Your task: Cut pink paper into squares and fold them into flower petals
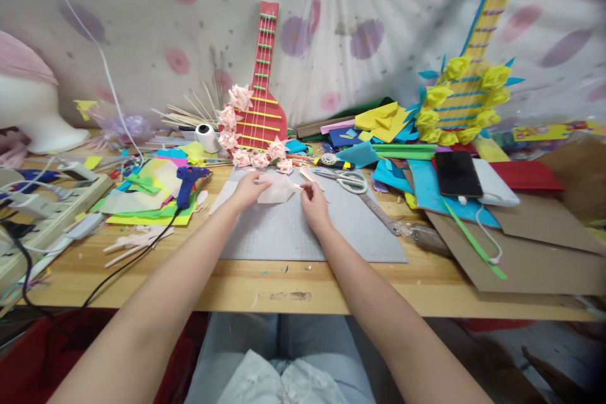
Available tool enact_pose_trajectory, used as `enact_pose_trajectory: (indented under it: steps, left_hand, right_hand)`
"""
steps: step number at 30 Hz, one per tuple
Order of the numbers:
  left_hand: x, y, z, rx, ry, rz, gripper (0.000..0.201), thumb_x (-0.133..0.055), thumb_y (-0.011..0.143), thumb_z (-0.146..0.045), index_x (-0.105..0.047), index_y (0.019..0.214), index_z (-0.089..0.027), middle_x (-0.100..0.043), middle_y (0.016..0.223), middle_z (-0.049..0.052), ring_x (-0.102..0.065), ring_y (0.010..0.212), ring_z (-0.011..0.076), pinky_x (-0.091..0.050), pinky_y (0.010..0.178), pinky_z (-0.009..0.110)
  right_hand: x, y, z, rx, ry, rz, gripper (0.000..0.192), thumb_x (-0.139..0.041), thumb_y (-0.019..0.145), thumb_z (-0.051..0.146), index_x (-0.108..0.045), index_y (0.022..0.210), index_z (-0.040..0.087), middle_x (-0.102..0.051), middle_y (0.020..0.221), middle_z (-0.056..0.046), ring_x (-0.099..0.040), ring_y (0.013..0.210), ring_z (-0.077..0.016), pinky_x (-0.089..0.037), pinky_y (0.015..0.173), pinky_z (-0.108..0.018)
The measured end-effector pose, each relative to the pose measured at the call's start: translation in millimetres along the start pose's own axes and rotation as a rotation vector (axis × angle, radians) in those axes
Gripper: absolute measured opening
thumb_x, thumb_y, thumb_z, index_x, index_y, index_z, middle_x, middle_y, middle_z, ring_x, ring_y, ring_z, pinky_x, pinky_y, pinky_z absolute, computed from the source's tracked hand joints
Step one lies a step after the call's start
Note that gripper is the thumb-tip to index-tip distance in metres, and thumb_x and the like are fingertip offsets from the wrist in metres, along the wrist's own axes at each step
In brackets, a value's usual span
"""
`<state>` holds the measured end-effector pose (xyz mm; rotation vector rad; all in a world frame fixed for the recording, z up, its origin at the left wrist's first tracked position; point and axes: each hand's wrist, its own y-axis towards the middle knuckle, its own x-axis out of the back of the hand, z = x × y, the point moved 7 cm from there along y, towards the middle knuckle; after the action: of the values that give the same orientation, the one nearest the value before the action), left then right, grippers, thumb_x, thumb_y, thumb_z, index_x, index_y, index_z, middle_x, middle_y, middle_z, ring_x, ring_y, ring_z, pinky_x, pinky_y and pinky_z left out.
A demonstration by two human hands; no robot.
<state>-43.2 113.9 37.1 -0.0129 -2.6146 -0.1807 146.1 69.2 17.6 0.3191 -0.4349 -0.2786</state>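
My left hand (249, 189) and my right hand (315, 205) both pinch a small pale pink paper piece (279, 190) just above the grey cutting mat (303, 233). The left fingers grip its left edge, the right fingers its right tip. Behind them stands a red cardboard guitar (262, 95) edged with pink paper flowers (241, 98). White-handled scissors (348, 180) lie just right of my hands, a blue glue gun (188, 180) to the left.
Stacks of coloured foam sheets (146, 192) lie left, more sheets (383, 123) and a yellow flowered guitar (466, 98) at right. A black phone (457, 173), brown cardboard (525, 246), a power strip (42, 202), a thread spool (206, 137) and a metal ruler (381, 214) crowd the wooden table (284, 284).
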Motion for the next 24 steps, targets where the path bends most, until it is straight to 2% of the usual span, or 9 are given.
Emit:
enact_pose_trajectory:
  steps: [2,4,7,9,11,15,19,23,24]
  left_hand:
    - [-2.4,-8,9,0.1,-0.238,-0.077,0.026,-0.058,0.063,-0.032,-0.059,0.082,-0.015,-0.063,0.079,0.004,-0.057,0.072,0.0169,-0.044,0.066,0.029]
    - [-9.8,-16,18,0.194,-0.439,-0.155,0.027,-0.058,0.063,-0.029,-0.057,0.085,-0.015,-0.063,0.08,0.004,-0.057,0.069,0.0158,-0.045,0.064,0.028]
    - [-28.8,-26,23,0.298,-0.697,-0.202,0.025,-0.057,0.064,-0.027,-0.055,0.086,-0.015,-0.063,0.078,0.004,-0.057,0.066,0.0145,-0.046,0.062,0.028]
    - [-40.4,-29,21,0.302,-0.817,-0.195,0.022,-0.055,0.063,-0.024,-0.055,0.083,-0.015,-0.063,0.077,0.003,-0.059,0.068,0.0141,-0.047,0.065,0.028]
    - [-47.0,-32,20,0.286,-0.853,-0.189,0.02,-0.055,0.062,-0.022,-0.056,0.081,-0.015,-0.063,0.076,0.003,-0.059,0.07,0.0139,-0.047,0.066,0.028]
    - [-44.2,-34,26,0.263,-0.722,-0.211,0.021,-0.057,0.062,-0.023,-0.055,0.081,-0.015,-0.061,0.074,0.002,-0.058,0.069,0.0141,-0.047,0.064,0.027]
    - [-24.4,-32,35,0.222,-0.461,-0.235,0.014,-0.055,0.065,-0.023,-0.051,0.078,-0.017,-0.056,0.076,0.002,-0.055,0.066,0.0136,-0.047,0.058,0.027]
    - [6.4,-38,27,0.017,-0.052,-0.333,0.022,-0.053,0.066,-0.017,-0.051,0.088,-0.019,-0.053,0.089,0.004,-0.054,0.078,0.0139,-0.046,0.067,0.027]
    - [9.0,-41,22,-0.042,0.059,-0.319,0.024,-0.053,0.066,-0.016,-0.052,0.09,-0.02,-0.052,0.091,0.004,-0.053,0.083,0.0151,-0.046,0.069,0.027]
  right_hand:
    - [9,-3,12,0.082,-0.098,-0.066,0.022,-0.04,0.073,0.018,-0.052,0.091,0.016,-0.052,0.085,-0.005,-0.048,0.067,-0.0125,-0.041,0.068,-0.026]
    - [9,-8,26,0.18,-0.212,-0.043,0.028,-0.042,0.072,0.017,-0.052,0.098,0.016,-0.051,0.094,-0.007,-0.048,0.067,-0.0124,-0.042,0.07,-0.027]
    - [-8,-20,43,0.324,-0.366,0.127,0.037,-0.046,0.073,0.017,-0.05,0.11,0.02,-0.047,0.111,-0.008,-0.052,0.078,-0.015,-0.042,0.064,-0.026]
    - [-21,-27,48,0.38,-0.465,0.22,0.04,-0.045,0.075,0.017,-0.048,0.114,0.023,-0.045,0.117,-0.008,-0.052,0.086,-0.0171,-0.042,0.06,-0.025]
    - [-29,-30,46,0.396,-0.532,0.28,0.035,-0.043,0.078,0.018,-0.051,0.111,0.024,-0.046,0.118,-0.007,-0.053,0.086,-0.0171,-0.042,0.059,-0.026]
    - [-34,-28,38,0.406,-0.522,0.324,0.021,-0.042,0.082,0.02,-0.06,0.092,0.023,-0.052,0.113,-0.003,-0.054,0.089,-0.0157,-0.043,0.067,-0.026]
    - [-33,-21,32,0.426,-0.459,0.347,0.018,-0.044,0.082,0.018,-0.062,0.084,0.021,-0.059,0.102,-0.004,-0.051,0.095,-0.0157,-0.041,0.078,-0.027]
    - [-33,-18,27,0.424,-0.436,0.396,0.016,-0.047,0.079,0.015,-0.062,0.08,0.02,-0.061,0.096,-0.004,-0.049,0.094,-0.0167,-0.039,0.082,-0.028]
    - [-33,-17,26,0.417,-0.431,0.411,0.015,-0.049,0.077,0.014,-0.062,0.079,0.019,-0.061,0.094,-0.004,-0.049,0.094,-0.0168,-0.039,0.083,-0.028]
